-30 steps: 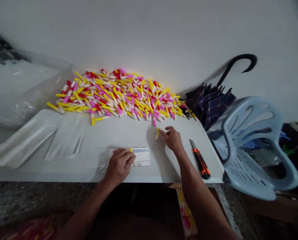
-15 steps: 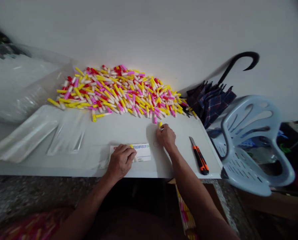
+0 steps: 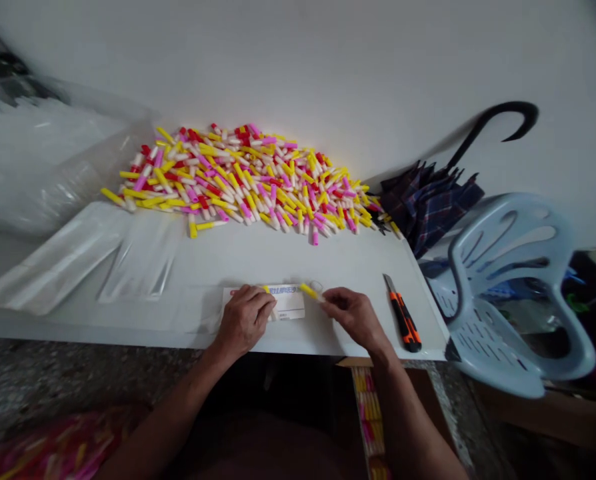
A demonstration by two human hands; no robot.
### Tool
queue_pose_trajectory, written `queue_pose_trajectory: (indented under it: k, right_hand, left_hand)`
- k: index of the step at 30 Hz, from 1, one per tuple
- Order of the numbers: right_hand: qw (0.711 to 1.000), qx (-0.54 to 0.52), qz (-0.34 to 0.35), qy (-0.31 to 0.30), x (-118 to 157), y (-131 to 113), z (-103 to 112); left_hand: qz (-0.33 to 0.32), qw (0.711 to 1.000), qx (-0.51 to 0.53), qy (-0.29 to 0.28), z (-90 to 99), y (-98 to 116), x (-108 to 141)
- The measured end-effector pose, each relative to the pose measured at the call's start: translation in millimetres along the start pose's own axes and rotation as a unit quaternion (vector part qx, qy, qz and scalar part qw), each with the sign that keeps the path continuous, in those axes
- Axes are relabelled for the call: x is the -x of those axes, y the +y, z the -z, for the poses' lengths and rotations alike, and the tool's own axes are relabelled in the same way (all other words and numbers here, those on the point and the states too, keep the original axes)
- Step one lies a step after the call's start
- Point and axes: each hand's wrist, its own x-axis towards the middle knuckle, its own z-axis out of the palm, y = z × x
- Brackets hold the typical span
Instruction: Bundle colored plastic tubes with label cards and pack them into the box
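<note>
My left hand (image 3: 245, 317) lies with curled fingers over the left part of a white printed card (image 3: 291, 307) near the table's front edge. A yellow end of a small tube (image 3: 266, 289) shows past its fingers; the rest is mostly covered. Between the thumb and fingers of my right hand (image 3: 351, 313) is a small yellow-and-white tube (image 3: 309, 291), its yellow end pointing left over the card's right edge. Behind both hands spreads a big pile of similar tubes (image 3: 258, 177) in yellow, pink, red and white.
An orange-and-black utility knife (image 3: 402, 313) lies at right, blade exposed. Clear plastic sleeves (image 3: 141, 260) and a large plastic bag (image 3: 78, 160) occupy the left. A folded umbrella (image 3: 428, 200) leans on the wall, beside a light-blue chair (image 3: 518, 293). Below stands a box of tubes (image 3: 371, 413).
My right hand has come from near the pile's front edge toward me, carrying the yellow-and-white tube to the card's right edge. My left hand has stayed on the card.
</note>
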Motion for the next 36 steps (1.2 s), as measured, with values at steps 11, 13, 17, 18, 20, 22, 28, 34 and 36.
queue_pose_trajectory:
  k: [11,13,17,18,20,22,28,34,36]
  right_hand:
    - [0.994,-0.083,0.034,-0.061,-3,-4,-61]
    - [0.991,-0.121,0.016,-0.051,-3,3,-62]
    - [0.990,-0.128,0.018,-0.062,-2,0,-66]
    - [0.988,-0.133,0.015,-0.074,-1,-3,-66]
    - [0.982,-0.160,-0.005,-0.104,1,-9,-65]
    - [0.972,-0.193,-0.025,-0.133,4,-12,-63]
    - [0.969,-0.195,-0.013,-0.148,12,-9,-72]
    - [0.982,-0.156,0.031,-0.101,7,-5,-88]
    - [0.985,-0.141,0.055,-0.076,7,-5,-89]
  left_hand:
    - [0.000,1.000,-0.024,0.003,0.7,1,-1]
    - [0.005,1.000,-0.018,0.000,1.2,0,-1]
    - [0.015,1.000,-0.014,-0.006,1.0,-2,-2]
    - [0.017,1.000,-0.015,-0.010,0.9,-2,-2]
    - [0.020,1.000,-0.016,-0.015,1.1,-2,-3]
    - [0.022,1.000,-0.013,-0.016,1.8,-2,-4]
    - [0.026,0.999,-0.039,-0.023,2.8,4,-4]
    - [0.050,0.997,-0.042,-0.041,5.9,9,0]
    - [0.055,0.995,-0.052,-0.067,9.9,10,-3]
